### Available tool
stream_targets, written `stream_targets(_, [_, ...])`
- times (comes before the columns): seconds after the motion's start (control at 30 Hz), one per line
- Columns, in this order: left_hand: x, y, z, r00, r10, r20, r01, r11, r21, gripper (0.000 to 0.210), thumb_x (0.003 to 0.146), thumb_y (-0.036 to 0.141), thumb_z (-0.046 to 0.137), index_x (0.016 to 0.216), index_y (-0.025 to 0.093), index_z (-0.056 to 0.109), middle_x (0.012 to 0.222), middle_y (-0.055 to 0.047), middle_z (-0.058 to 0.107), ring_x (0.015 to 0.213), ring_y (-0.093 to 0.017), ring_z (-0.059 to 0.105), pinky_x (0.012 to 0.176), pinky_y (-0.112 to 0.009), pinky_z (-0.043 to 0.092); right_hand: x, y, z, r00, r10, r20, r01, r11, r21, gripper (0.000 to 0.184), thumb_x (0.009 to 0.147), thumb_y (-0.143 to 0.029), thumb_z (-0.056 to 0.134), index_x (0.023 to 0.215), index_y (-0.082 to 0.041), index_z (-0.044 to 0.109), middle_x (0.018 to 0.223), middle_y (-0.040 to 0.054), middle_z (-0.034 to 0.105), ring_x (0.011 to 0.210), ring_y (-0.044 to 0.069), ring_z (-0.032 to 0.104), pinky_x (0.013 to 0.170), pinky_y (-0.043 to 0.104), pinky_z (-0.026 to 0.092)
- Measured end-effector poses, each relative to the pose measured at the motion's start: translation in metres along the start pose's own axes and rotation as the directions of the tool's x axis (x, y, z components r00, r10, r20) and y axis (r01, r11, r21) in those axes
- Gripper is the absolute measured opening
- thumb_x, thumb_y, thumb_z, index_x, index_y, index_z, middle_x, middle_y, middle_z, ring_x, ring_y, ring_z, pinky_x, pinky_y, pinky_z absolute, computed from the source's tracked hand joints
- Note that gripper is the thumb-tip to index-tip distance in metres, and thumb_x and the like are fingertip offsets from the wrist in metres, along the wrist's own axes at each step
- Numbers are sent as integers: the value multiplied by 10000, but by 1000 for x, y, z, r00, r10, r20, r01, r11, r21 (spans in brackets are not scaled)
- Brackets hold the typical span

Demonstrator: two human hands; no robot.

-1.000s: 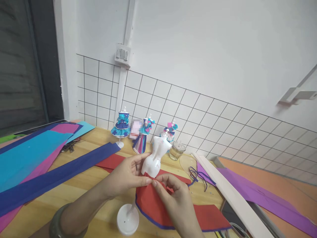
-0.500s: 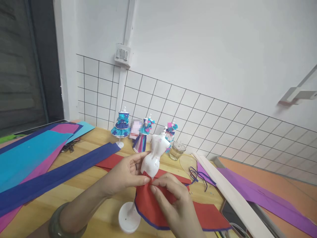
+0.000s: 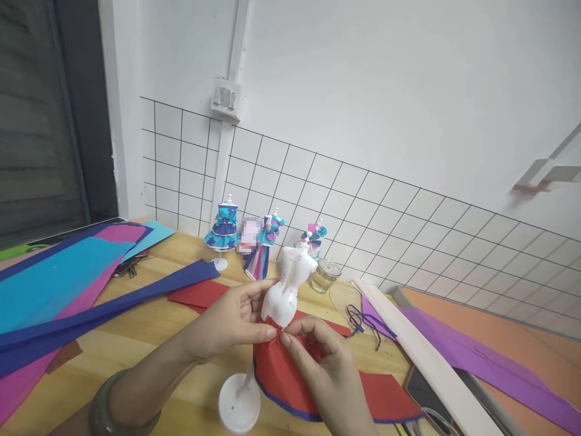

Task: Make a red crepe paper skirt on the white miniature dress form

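Note:
A small white mannequin leans between my hands, its round base showing at lower left. Red paper or fabric with a blue lower edge hangs from its hips like a skirt. My left hand reaches around the hips, its thumb pressing the red material's top edge at the front. With thumb and forefinger, my right hand pinches the same edge, close to the left thumb. Gathers show where the fingertips meet. What the left fingers do behind the mannequin is hidden.
Several dressed mini mannequins stand along the wall beside a glass cup. Blue strips and pink and turquoise sheets lie left. More red material, a long pale strip and purple sheets lie right.
The mannequin and both hands have shifted slightly right. The red skirt's top looks more gathered at my fingertips. The blue strip at left has shifted and folded, showing a bit of red-brown beneath.

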State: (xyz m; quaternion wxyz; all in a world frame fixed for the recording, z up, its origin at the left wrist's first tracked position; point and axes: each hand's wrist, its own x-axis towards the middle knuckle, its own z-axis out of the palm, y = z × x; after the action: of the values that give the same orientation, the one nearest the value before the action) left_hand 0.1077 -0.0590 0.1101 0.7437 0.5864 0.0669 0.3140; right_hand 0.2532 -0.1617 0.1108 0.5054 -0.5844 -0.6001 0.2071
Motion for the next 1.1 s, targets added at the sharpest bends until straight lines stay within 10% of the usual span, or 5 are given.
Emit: stream_targets(1.1, [2,-3,7,997,-46,-69,52,994,100,532,630,192,763,1111,222,536,1041,-42,612,1056,-227,524,922,-374,397,5,7,4,1000,-8,4,7,998,55,81,804,-276,559,772,-202,570,771,13,631,742,156,577,689,251,444])
